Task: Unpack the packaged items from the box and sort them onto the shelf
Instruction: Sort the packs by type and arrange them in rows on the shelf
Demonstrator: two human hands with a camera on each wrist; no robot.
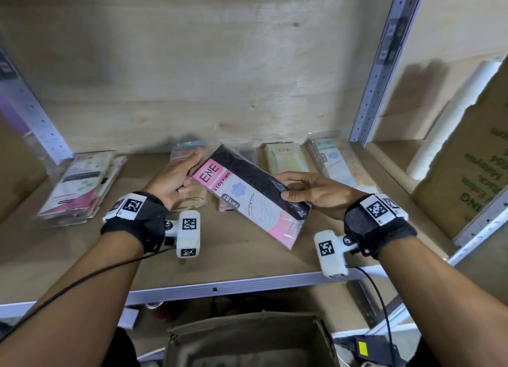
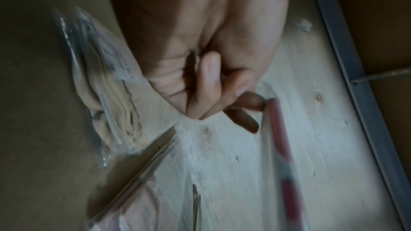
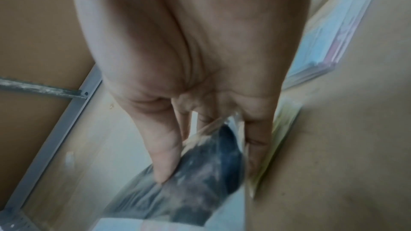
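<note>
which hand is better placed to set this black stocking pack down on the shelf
Probably the right hand: its grip pinches the stocking pack along its long edge, thumb on top. The left hand only touches the top corner. The shelf lies just beneath.

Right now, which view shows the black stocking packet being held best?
The head view: the black ENE stocking packet shows whole, label readable, between left hand and right hand. The right wrist view shows only its blurred dark end; the left wrist view only a blurred red edge.
</note>
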